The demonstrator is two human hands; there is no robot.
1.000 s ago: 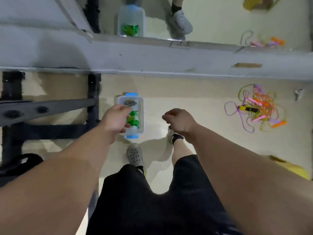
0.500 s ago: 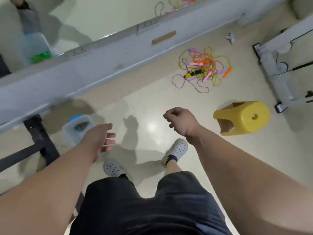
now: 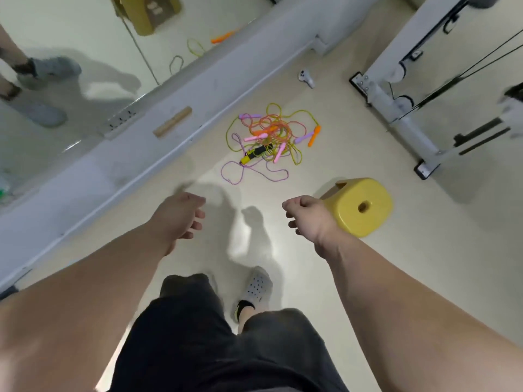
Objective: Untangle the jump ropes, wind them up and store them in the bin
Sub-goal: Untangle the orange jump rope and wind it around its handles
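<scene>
A tangled heap of jump ropes (image 3: 271, 137) lies on the pale floor ahead, with yellow, orange and purple cords, pink, lilac and orange handles and one black-and-yellow handle. My left hand (image 3: 181, 216) hangs in the air below and left of the heap, fingers relaxed, holding nothing. My right hand (image 3: 307, 216) hangs to the right, fingers loosely curled, also holding nothing. Both hands are well short of the ropes. The bin is out of view.
A yellow plastic stool (image 3: 359, 206) lies tipped right beside my right hand. A grey ledge under a wall mirror (image 3: 158, 137) runs along the left. A white cable machine frame (image 3: 410, 89) stands at the right. A small white controller (image 3: 306, 77) lies near the ledge.
My view has swung right, away from the clear bin with the green rope, which has left the frame. My left hand has come off the bin. The tangled ropes and stool now sit nearer.
</scene>
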